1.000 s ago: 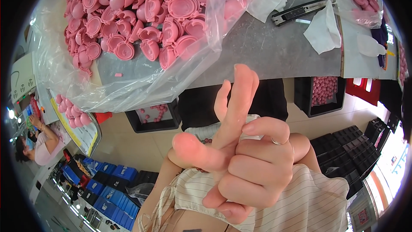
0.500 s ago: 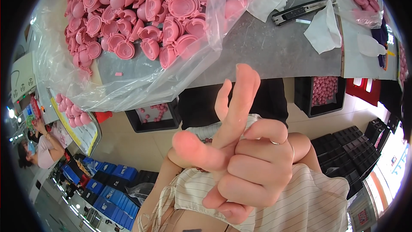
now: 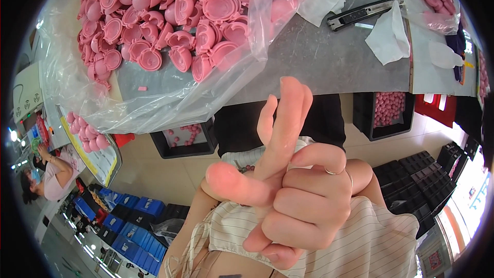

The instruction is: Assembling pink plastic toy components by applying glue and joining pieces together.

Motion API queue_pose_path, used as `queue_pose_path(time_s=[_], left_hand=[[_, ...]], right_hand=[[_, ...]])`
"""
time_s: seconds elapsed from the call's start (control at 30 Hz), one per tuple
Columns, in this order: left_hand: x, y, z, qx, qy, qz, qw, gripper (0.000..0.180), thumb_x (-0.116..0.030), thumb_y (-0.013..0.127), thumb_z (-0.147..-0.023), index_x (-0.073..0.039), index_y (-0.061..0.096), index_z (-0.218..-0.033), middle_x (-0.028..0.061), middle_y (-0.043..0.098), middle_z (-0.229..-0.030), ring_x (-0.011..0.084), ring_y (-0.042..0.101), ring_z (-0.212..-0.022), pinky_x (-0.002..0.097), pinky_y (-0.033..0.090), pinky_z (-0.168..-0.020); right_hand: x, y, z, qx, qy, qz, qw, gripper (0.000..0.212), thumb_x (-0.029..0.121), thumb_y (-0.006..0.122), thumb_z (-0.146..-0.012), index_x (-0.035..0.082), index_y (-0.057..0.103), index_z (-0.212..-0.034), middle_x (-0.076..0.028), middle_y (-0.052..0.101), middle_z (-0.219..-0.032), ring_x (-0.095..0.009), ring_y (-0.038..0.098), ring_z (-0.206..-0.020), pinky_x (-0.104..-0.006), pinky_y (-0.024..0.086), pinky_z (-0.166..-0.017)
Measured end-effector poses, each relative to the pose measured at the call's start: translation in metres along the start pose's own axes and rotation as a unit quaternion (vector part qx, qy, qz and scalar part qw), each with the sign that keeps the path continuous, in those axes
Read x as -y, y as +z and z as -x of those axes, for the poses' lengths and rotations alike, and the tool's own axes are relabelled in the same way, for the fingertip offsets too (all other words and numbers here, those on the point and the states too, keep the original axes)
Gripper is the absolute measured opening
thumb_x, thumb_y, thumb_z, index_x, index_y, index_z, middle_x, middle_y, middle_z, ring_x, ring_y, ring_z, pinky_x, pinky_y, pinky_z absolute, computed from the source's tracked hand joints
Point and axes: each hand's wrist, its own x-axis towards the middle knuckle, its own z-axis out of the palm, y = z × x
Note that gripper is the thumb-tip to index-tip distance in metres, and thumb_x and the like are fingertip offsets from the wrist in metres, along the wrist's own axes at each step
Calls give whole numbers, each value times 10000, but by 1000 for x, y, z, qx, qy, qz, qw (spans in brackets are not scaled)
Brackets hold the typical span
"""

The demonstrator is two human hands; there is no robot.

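My two hands are together in front of my striped top, away from the table. My right hand (image 3: pixel 311 201), with a thin ring on one finger, is closed with its fingers curled around part of my left hand (image 3: pixel 285 123). Several of the left hand's fingers are stretched out, pointing up toward the table edge. Where the hands overlap, some fingers are hidden. No object shows in either hand. Beyond them, a clear plastic bag (image 3: pixel 206 95) lies open on the grey table (image 3: pixel 303 56), heaped with pink hinged round shells (image 3: pixel 149 59).
A black utility knife (image 3: pixel 363 14) and white paper pieces (image 3: pixel 388 38) lie on the table. Dark bins with pink balls (image 3: pixel 388 108) stand below its edge. Black crates (image 3: pixel 422 175) are stacked right, blue bins (image 3: pixel 136 242) left. A co-worker (image 3: pixel 59 177) works at far left.
My hands stay clasped in almost the same pose, with only a tiny shift. At far left the co-worker's arm and body have moved slightly. The things on the table have not moved.
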Motion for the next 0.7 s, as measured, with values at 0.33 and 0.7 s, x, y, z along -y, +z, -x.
queue_pose_path(time_s=[0.33, 0.7], left_hand=[[-2, 2, 2, -34, -45, 119, 991, 545, -285, 272, -927, -5, 57, -1342, -33, 57, -1411, -19, 147, -1236, 189, 154, -1007], [-14, 11, 6, -79, -116, 267, 953, 553, -279, 320, -925, 10, 83, -1333, -79, 35, -1406, -125, 193, -1173, 88, 183, -948]], right_hand=[[1, 0, -3, 24, 0, -34, 999, 438, 321, 491, -736, 132, 253, -420, 32, 217, -381, -119, 230, -325, -338, 372, -728], [5, -3, 2, 21, -5, -20, 1000, 441, 317, 496, -738, 130, 253, -422, 34, 214, -385, -114, 226, -324, -339, 362, -718]])
